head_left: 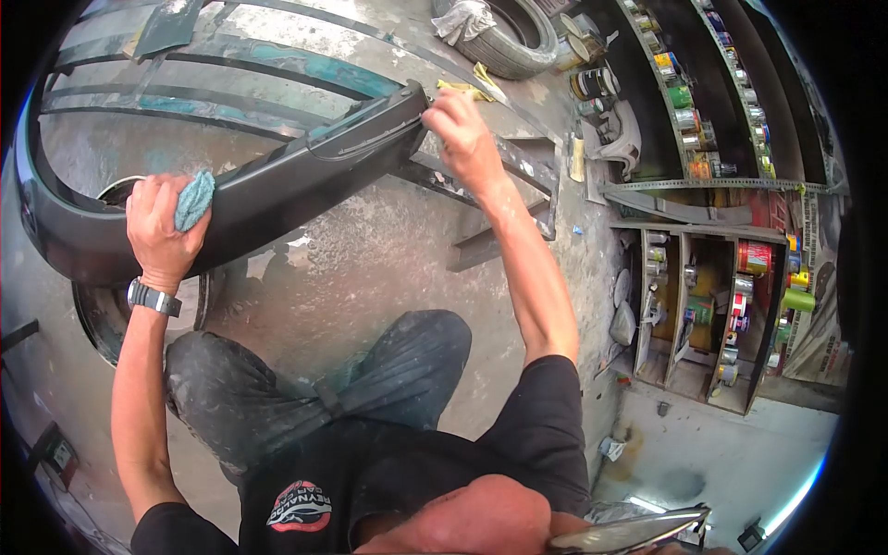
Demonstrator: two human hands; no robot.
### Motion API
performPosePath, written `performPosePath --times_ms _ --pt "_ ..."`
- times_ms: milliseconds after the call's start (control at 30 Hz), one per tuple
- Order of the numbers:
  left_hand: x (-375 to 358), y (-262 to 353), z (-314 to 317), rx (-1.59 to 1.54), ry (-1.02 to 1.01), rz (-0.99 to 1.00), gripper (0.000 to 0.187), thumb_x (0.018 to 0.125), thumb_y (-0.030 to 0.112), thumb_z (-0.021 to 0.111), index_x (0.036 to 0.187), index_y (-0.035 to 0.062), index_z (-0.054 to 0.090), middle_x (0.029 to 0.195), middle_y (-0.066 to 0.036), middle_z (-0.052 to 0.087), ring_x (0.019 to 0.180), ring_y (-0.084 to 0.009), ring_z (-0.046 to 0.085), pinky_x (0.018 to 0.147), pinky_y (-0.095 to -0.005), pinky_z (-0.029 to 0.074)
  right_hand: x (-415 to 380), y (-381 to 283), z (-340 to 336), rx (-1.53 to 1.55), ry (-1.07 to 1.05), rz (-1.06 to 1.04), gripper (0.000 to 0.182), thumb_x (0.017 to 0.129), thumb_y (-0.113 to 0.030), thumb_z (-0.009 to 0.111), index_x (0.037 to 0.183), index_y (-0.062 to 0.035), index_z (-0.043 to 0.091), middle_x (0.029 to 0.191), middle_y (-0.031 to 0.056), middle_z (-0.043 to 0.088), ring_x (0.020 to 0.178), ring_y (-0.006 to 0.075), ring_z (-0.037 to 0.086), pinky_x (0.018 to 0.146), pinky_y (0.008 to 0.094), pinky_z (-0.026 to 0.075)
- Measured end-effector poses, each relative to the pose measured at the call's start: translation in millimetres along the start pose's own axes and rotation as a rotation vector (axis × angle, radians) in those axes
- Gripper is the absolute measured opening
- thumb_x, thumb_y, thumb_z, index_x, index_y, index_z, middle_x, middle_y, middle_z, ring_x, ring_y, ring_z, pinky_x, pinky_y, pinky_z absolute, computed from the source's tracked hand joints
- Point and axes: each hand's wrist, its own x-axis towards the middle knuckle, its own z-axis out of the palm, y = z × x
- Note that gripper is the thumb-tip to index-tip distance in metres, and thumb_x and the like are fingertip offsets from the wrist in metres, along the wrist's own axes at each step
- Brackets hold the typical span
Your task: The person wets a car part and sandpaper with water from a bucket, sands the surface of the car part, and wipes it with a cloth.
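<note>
Your left hand (162,231) clenches a light-blue cloth (194,199) on the dark grey plastic bumper (277,190); right hand (462,129) fingers pinch its end. Wiping looks approx. mid-way, surface dull w/ dust.

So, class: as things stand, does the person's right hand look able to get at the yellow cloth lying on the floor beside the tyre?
Probably yes. The right hand rests on the end of the dark bumper, and the yellow cloth lies just beyond its fingers with nothing between them. The left hand presses a blue rag to the bumper.

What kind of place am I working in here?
Probably a car body and paint shop: a dark bumper under both hands, shelves of paint cans along the wall, and a tyre on the paint-stained floor.
</note>
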Motion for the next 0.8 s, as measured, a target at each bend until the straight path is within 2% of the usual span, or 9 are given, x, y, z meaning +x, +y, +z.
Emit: performPosePath --times_ms 133,167,267,400,433,533,667,733,800 --pt "-2 3 1 -0.019 -0.007 -0.006 0.032 0.075 0.014 0.081 0.103 0.0075 0.068 0.1 -0.011 0.065 0.095 -0.0342 0.061 0.083 -0.0447 0.047 -2 16 5 0.022 -0.006 0.071 0.025 0.074 0.005 0.065 0.098 -0.0043 0.062 0.105 0.013 0.062 0.121 0.0368 0.059 0.103 0.0491 0.051" --pt "0 2 0 -0.02 0.002 -0.008 0.031 0.075 0.014 0.081 0.102 0.0073 0.068 0.1 -0.011 0.065 0.094 -0.0342 0.061 0.083 -0.0446 0.047 -5 17 9 -0.019 -0.038 0.055 0.022 0.077 0.001 0.065 0.099 -0.0045 0.062 0.106 0.0121 0.062 0.123 0.0355 0.059 0.11 0.053 0.048" --pt "1 3 -1 0.007 0.018 0.006 0.032 0.075 0.014 0.081 0.102 0.0074 0.068 0.099 -0.011 0.065 0.093 -0.0341 0.061 0.083 -0.0444 0.047 5 -46 4 0.013 -0.022 -0.061 0.021 0.079 -0.002 0.065 0.099 -0.0052 0.062 0.106 0.0113 0.061 0.124 0.0352 0.059 0.113 0.057 0.046" --pt "3 3 0 -0.008 0.036 0.018 0.034 0.072 0.017 0.082 0.102 0.0102 0.069 0.098 -0.008 0.066 0.092 -0.0306 0.062 0.081 -0.0417 0.046 2 -30 9 0.068 0.052 0.049 0.024 0.078 -0.003 0.067 0.101 -0.0061 0.064 0.105 0.0117 0.062 0.119 0.0367 0.061 0.108 0.0547 0.05" --pt "2 1 1 -0.001 0.038 0.026 0.033 0.072 0.018 0.082 0.101 0.0104 0.069 0.099 -0.007 0.066 0.092 -0.03 0.062 0.08 -0.0418 0.046 1 -37 9 0.047 0.023 0.091 0.026 0.076 -0.004 0.069 0.102 -0.0046 0.065 0.104 0.0116 0.063 0.117 0.0368 0.061 0.107 0.0576 0.048" --pt "0 1 3 0.03 0.031 0.012 0.033 0.072 0.019 0.083 0.101 0.011 0.069 0.099 -0.007 0.066 0.093 -0.0297 0.063 0.08 -0.042 0.046 6 -91 30 -0.047 -0.001 -0.036 0.026 0.078 -0.008 0.068 0.103 -0.0022 0.064 0.105 0.0124 0.063 0.118 0.0362 0.06 0.11 0.0632 0.044" --pt "1 -2 3 0.009 0.013 0.017 0.03 0.076 0.023 0.083 0.1 0.0122 0.069 0.1 -0.008 0.066 0.093 -0.0308 0.062 0.079 -0.043 0.046 11 -170 38 0.056 0.173 0.0 0.029 0.085 -0.013 0.064 0.11 0.0014 0.063 0.12 0.0194 0.06 0.13 0.0402 0.055 0.113 0.0691 0.038" --pt "5 -4 -4 -0.141 0.046 -0.012 0.022 0.082 0.014 0.081 0.101 0.0073 0.07 0.098 -0.01 0.067 0.091 -0.0308 0.064 0.081 -0.0411 0.049 -9 -210 38 0.219 0.277 0.173 0.037 0.09 -0.013 0.069 0.123 0.0008 0.064 0.122 0.0204 0.058 0.131 0.0423 0.055 0.112 0.0679 0.041" --pt "9 -3 -14 -0.351 0.087 -0.096 0.019 0.084 0.008 0.079 0.101 0.0042 0.07 0.096 -0.011 0.067 0.089 -0.0307 0.064 0.083 -0.0397 0.05 -38 -245 44 0.387 0.34 0.432 0.043 0.093 -0.012 0.071 0.134 -0.003 0.064 0.119 0.0208 0.057 0.129 0.0392 0.056 0.109 0.0608 0.047"
